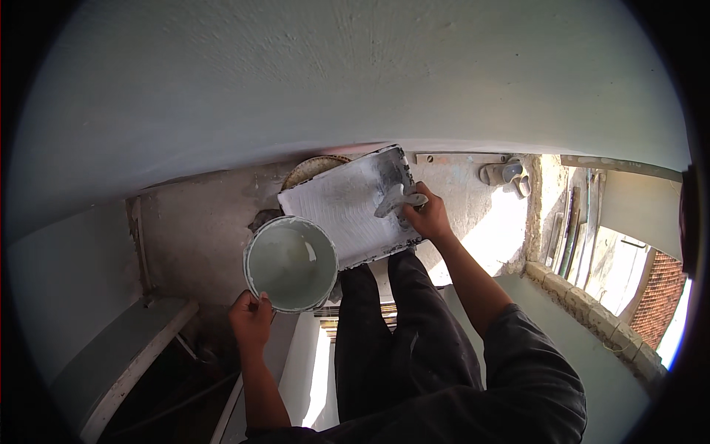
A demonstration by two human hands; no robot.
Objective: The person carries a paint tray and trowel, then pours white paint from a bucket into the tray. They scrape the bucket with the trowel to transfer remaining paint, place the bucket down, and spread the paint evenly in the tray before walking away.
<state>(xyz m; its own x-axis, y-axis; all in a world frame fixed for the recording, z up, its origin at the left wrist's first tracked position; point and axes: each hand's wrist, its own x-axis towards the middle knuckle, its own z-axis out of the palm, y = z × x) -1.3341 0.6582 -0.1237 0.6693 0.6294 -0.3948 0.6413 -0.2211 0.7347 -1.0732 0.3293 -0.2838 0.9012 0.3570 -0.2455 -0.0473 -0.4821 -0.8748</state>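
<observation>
My left hand (251, 318) is closed on the near lower rim of a round bucket (281, 263) of pale grey-green liquid, which I hold in front of the tray's left end. My right hand (427, 214) grips the handle of a paint-coated brush (388, 201) at the right side of a shallow, white-smeared tray (325, 222). The brush head is over the tray's darker right end; whether it touches the tray is unclear. My legs are below the tray.
A pale wall (355, 81) spans the top, with a worn round object (310, 165) behind the tray. A step (126, 348) is at lower left. At right are small containers or tools (506, 174), a rough ledge (592, 318), long strips (569, 229) and a sunlit opening.
</observation>
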